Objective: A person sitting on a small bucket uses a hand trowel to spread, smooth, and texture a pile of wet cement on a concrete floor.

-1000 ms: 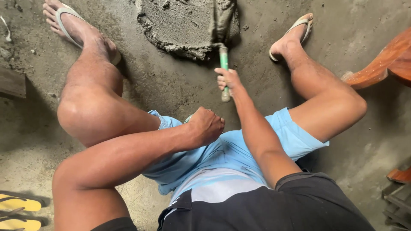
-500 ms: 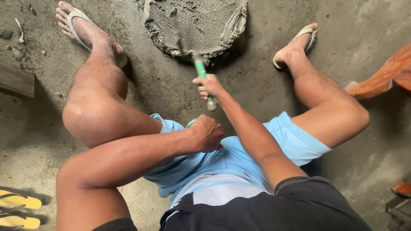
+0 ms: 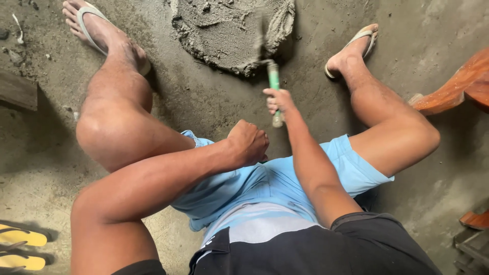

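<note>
I squat over a concrete floor with a heap of wet grey mortar (image 3: pixel 229 30) between my feet. My right hand (image 3: pixel 277 100) grips the green handle of a trowel (image 3: pixel 274 76). Its blade is blurred and stands tilted in the right side of the heap. My left hand (image 3: pixel 248 142) is a closed fist with nothing in it, resting above my light blue shorts (image 3: pixel 265 188), just left of the right forearm.
My feet in grey flip-flops (image 3: pixel 86 25) (image 3: pixel 356 40) flank the heap. Orange-brown wooden furniture (image 3: pixel 453 86) stands at the right edge. A dark plank (image 3: pixel 18 91) lies at the left, and yellow sandals (image 3: pixel 20 244) sit at the lower left.
My right hand has swung the trowel from the heap's right side to its near edge and back into the right part. The view has shifted slightly. The left fist has stayed put.
</note>
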